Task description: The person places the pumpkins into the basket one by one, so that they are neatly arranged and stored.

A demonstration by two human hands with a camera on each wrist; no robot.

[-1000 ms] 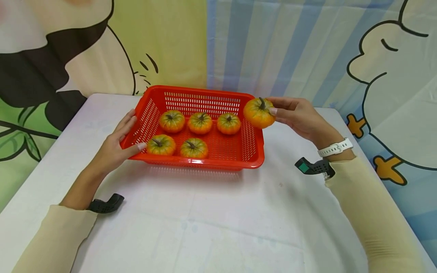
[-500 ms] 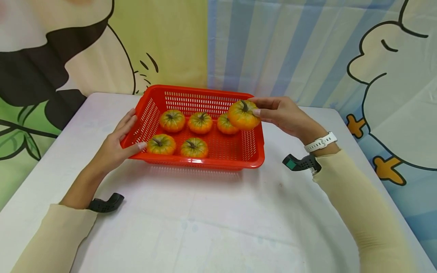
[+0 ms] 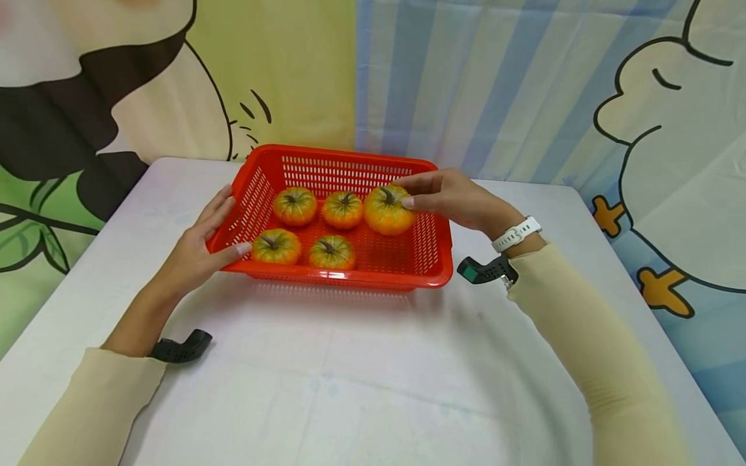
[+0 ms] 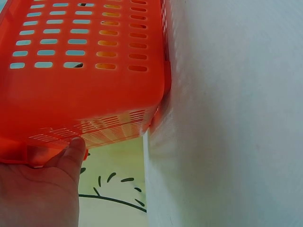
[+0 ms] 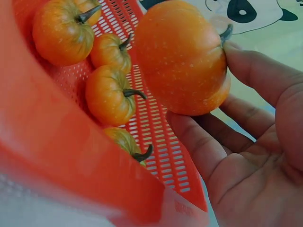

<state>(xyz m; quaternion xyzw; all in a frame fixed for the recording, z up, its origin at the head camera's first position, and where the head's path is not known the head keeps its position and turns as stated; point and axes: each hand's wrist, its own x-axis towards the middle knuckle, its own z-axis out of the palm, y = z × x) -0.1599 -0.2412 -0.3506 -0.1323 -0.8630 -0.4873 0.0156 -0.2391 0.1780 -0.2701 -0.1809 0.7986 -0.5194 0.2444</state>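
A red plastic basket [image 3: 373,277] with slotted walls stands on the white-covered table. My left hand [image 3: 189,259] grips its left end, the thumb at the front corner and the fingers along the side; the left wrist view shows a fingertip against the slotted wall [image 4: 75,94]. Over the basket's right half, my right hand [image 3: 449,197] pinches a small orange-green pumpkin [image 3: 386,217], thumb near the stem and fingers opposite. Several similar pumpkins [image 3: 294,207] lie in the basket. In the head view the held one hides a back-row pumpkin; the right wrist view shows those inside [image 5: 110,94].
The white cloth-covered table [image 3: 350,375] stretches in front of the basket and to both sides. A printed curtain [image 3: 443,84] with cartoon animals hangs directly behind the table's back edge. The basket's high rim stands close under the right hand.
My right hand has carried its pumpkin leftward and slightly down, from the basket's right edge to over the back-row pumpkin. The left hand and basket have stayed put.
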